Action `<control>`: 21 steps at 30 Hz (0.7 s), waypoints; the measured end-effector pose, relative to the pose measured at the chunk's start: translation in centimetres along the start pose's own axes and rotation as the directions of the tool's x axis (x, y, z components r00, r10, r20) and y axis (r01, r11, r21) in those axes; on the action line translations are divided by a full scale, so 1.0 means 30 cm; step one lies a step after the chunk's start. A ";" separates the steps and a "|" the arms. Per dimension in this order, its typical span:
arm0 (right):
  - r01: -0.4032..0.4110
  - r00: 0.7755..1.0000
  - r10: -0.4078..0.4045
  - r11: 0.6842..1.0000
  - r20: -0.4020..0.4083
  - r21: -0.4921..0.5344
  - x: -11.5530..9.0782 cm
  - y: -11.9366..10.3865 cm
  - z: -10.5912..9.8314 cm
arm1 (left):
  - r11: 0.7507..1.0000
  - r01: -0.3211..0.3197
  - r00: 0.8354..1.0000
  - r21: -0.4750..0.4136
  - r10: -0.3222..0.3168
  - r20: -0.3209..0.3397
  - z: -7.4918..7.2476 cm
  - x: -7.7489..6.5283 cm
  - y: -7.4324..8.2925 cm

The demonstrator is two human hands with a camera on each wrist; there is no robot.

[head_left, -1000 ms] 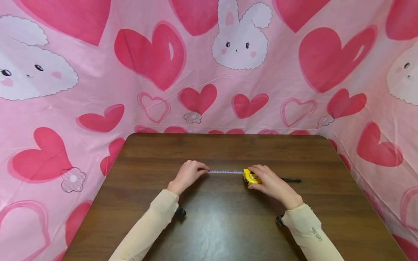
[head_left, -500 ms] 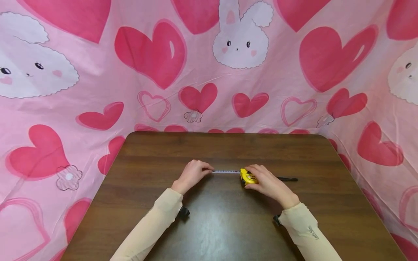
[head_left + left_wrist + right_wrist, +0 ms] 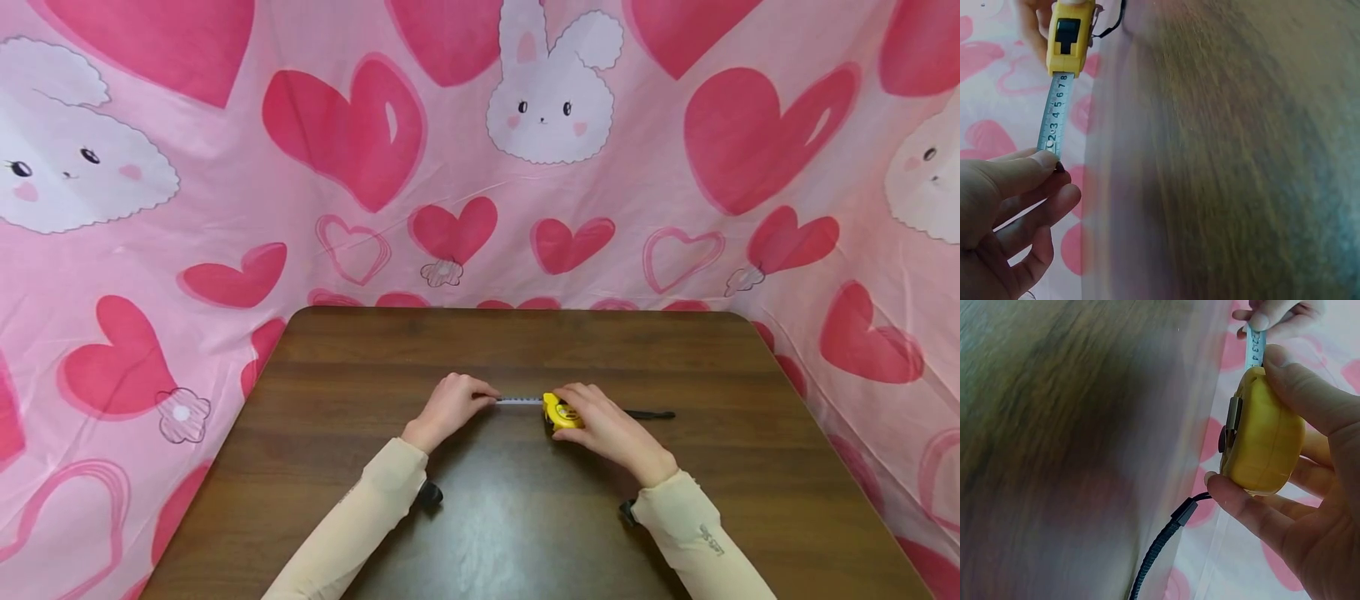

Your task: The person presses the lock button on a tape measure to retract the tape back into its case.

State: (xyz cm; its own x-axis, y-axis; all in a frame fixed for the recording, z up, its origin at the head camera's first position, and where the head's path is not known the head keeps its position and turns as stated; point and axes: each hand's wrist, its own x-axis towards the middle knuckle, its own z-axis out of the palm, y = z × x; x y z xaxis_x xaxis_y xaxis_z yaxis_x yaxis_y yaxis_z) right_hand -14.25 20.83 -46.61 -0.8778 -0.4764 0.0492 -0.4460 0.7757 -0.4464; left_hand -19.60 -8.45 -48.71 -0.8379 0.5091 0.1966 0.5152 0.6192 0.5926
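A yellow tape measure (image 3: pixel 561 412) is held over the table by my right hand (image 3: pixel 611 433). In the right wrist view the thumb and fingers curl round its case. A short stretch of white blade (image 3: pixel 521 402) reaches left from it. My left hand (image 3: pixel 450 408) pinches the blade's end between thumb and forefinger, while the other fingers are loosely bent in the left wrist view. There the blade's numbers (image 3: pixel 1058 103) run up to about 8 at the case's mouth. A black wrist strap (image 3: pixel 1158 547) hangs from the case.
Both hands are above a dark brown wooden table (image 3: pixel 360 350) with rounded far corners. A pink cloth (image 3: pixel 450 183) with hearts and rabbits hangs behind it and along both sides. A small black device (image 3: pixel 430 495) sits at the left cuff, another (image 3: pixel 628 512) at the right.
The two hands have drawn closer together, the left moving right and the right moving left. Less blade shows between them now. Both grips have stayed the same.
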 end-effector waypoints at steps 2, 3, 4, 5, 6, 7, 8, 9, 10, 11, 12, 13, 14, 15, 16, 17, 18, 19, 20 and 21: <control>-0.006 1.000 0.006 1.000 0.007 0.000 0.002 -0.006 0.000 | 1.000 0.006 1.000 -0.006 -0.006 0.003 0.003 0.003 0.004; -0.006 1.000 0.006 1.000 0.009 0.003 0.003 -0.008 0.000 | 1.000 0.011 1.000 -0.008 -0.010 0.006 0.004 0.004 0.006; -0.005 1.000 0.005 1.000 0.009 0.004 0.004 -0.011 0.000 | 1.000 0.012 1.000 -0.009 -0.012 0.010 0.005 0.005 0.008; -0.002 1.000 0.002 1.000 0.007 0.002 0.005 -0.012 0.001 | 1.000 0.015 1.000 -0.009 -0.015 0.013 0.006 0.005 0.010; 0.002 1.000 -0.002 1.000 0.004 0.001 0.006 -0.014 0.002 | 1.000 0.020 1.000 -0.011 -0.020 0.017 0.007 0.006 0.013; 0.006 1.000 -0.006 1.000 0.001 0.004 0.007 -0.016 0.004 | 1.000 0.022 1.000 -0.011 -0.022 0.019 0.008 0.006 0.016; 0.010 1.000 -0.010 1.000 -0.001 0.007 0.007 -0.017 0.007 | 1.000 0.022 1.000 -0.010 -0.022 0.022 0.009 0.005 0.019; 0.015 1.000 -0.015 1.000 -0.002 0.011 0.009 -0.018 0.010 | 1.000 0.020 1.000 -0.007 -0.020 0.023 0.011 0.005 0.022; 0.019 1.000 -0.019 1.000 -0.003 0.012 0.010 -0.018 0.013 | 1.000 0.019 1.000 -0.007 -0.019 0.025 0.013 0.005 0.025; 0.024 1.000 -0.024 1.000 -0.004 0.011 0.010 -0.019 0.016 | 1.000 0.016 1.000 -0.006 -0.016 0.024 0.014 0.005 0.028; 0.027 1.000 -0.027 1.000 -0.004 0.014 0.011 -0.020 0.018 | 1.000 0.014 1.000 -0.005 -0.014 0.023 0.017 0.005 0.030; 0.031 1.000 -0.031 0.999 -0.005 0.014 0.012 -0.021 0.021 | 1.000 0.013 1.000 -0.005 -0.013 0.024 0.019 0.005 0.032; 0.035 0.999 -0.035 0.999 -0.006 0.013 0.012 -0.022 0.023 | 1.000 0.011 1.000 -0.006 -0.011 0.024 0.021 0.005 0.034; 0.039 0.999 -0.038 0.999 -0.008 0.011 0.013 -0.023 0.025 | 1.000 0.011 1.000 -0.009 -0.011 0.024 0.023 0.006 0.036; 0.041 0.999 -0.041 0.999 -0.010 0.010 0.013 -0.024 0.026 | 1.000 0.012 1.000 -0.014 -0.012 0.025 0.025 0.006 0.037; 0.045 0.999 -0.045 0.999 -0.012 0.008 0.014 -0.025 0.027 | 1.000 0.012 1.000 -0.016 -0.011 0.027 0.027 0.006 0.039; 0.047 0.999 -0.047 0.999 -0.013 0.007 0.014 -0.026 0.027 | 1.000 0.016 0.999 -0.024 -0.015 0.031 0.029 0.006 0.040; 0.049 0.999 -0.049 0.999 -0.014 0.004 0.015 -0.027 0.028 | 0.999 0.016 0.999 -0.028 -0.015 0.032 0.030 0.006 0.041; 0.052 0.999 -0.051 0.999 -0.014 0.002 0.015 -0.029 0.028 | 0.999 0.016 0.999 -0.032 -0.015 0.036 0.033 0.007 0.042; 0.053 0.999 -0.053 0.999 -0.013 0.002 0.016 -0.031 0.029 | 0.999 0.015 0.999 -0.034 -0.013 0.038 0.035 0.007 0.044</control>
State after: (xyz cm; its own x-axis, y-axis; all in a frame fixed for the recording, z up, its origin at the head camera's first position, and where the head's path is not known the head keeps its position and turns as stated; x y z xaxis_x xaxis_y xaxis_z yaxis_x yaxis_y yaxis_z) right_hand -14.11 19.53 -46.94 -0.8552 -0.5114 0.0839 -0.4914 0.7486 -0.4451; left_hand -18.91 -6.90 -48.71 -0.8373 0.5231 0.1589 0.4964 0.6057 0.6218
